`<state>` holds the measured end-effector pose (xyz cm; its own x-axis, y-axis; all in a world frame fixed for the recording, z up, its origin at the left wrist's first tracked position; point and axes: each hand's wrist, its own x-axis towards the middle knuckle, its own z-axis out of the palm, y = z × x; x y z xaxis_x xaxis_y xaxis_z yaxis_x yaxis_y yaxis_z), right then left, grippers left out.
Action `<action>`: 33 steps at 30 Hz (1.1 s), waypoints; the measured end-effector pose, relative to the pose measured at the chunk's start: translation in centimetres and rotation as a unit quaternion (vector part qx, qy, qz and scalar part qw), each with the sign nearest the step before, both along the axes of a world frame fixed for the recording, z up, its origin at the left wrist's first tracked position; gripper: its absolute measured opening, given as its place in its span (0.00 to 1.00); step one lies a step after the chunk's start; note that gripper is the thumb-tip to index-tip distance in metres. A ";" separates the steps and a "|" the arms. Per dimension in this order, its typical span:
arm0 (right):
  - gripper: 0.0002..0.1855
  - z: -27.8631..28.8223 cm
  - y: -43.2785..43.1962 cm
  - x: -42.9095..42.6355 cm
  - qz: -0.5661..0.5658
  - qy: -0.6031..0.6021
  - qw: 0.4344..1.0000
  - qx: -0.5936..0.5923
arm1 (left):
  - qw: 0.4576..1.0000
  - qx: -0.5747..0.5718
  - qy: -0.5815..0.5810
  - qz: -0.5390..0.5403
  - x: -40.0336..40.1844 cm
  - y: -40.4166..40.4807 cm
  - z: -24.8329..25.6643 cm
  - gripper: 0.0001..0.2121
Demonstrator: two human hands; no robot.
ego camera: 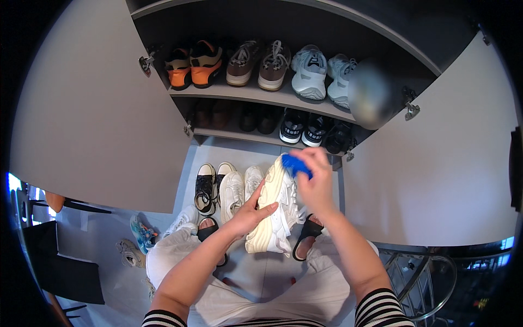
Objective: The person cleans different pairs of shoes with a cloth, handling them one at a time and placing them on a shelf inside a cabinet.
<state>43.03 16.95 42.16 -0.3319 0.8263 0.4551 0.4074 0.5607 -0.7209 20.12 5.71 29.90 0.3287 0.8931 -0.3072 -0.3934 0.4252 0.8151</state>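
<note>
A white sneaker (282, 229) with a thick cream sole is tipped on its side between my knees. My left hand (255, 210) grips it around the middle, with the thumb over the sole. My right hand (316, 175) holds a blue cleaning brush or cloth (297, 165) against the sneaker's far end; blur hides which it is. Behind the held shoe, a pair of white sneakers (233, 192) stands on the floor. Black canvas sneakers with white toes (205, 184) stand to their left.
An open shoe cabinet (253, 93) holds several pairs of shoes on two shelves. Its left door (94, 106) and right door (437, 163) swing out on both sides. More sneakers (143, 235) lie at left near a black chair (69, 265). A metal rack (425, 282) stands at right.
</note>
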 end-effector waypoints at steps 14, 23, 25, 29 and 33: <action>0.35 -0.7 -2.0 -0.9 0.062 0.001 0.997 -0.046 | 1.000 -0.012 0.026 0.000 -0.8 -0.5 -1.0 0.57; 0.37 -3.1 -2.8 -2.5 0.048 -0.063 0.996 -0.042 | 0.999 -0.010 0.035 0.001 0.1 -0.7 -2.2 0.59; 0.36 -1.9 -4.4 -3.4 0.087 -0.069 0.992 -0.065 | 0.998 -0.002 0.056 0.015 -1.1 -0.7 -2.3 0.57; 0.35 -2.0 -4.0 -2.6 0.160 -0.061 0.980 -0.097 | 0.998 -0.049 -0.002 0.033 -1.3 -0.9 0.2 0.48; 0.32 -2.1 -3.9 -2.7 0.118 -0.073 0.990 -0.024 | 0.988 -0.122 -0.092 0.036 -1.1 -0.5 2.5 0.45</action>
<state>40.33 13.03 40.10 -0.5777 0.7373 0.3501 0.3712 0.6194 -0.6918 19.06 5.21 32.45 0.3378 0.8224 -0.4577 -0.5609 0.5664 0.6038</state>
